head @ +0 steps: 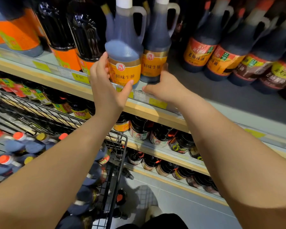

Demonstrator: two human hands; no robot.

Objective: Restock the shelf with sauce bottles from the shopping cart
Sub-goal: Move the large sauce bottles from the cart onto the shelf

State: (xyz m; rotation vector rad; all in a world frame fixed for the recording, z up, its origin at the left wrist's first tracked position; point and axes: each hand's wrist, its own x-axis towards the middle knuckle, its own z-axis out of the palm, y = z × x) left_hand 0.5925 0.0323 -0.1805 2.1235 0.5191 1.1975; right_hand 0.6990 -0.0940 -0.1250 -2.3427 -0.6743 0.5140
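Cart point(120, 138) noted at near left, loaded with bottles point(15, 146) laid flat. Left hand point(106, 86) is clamped on the lower body of the front bottle point(124, 52), which is held upright at the near edge of the shelf point(205, 96). Right hand point(162, 86) is wrapped round the base of the rear bottle point(155, 47), which stands on the shelf, touching the front one. Red-labelled bottles point(200, 53) are ranged farther right.

Both my bare forearms reach toward 12 o'clock, converging. My left hand point(106, 90) grips a bottle point(124, 47), fingers at its 9 o'clock and thumb under at 5 o'clock. My right hand point(165, 88) sits at 3 o'clock of the left, thumb pointing to 9 o'clock, fingers mostly hidden.
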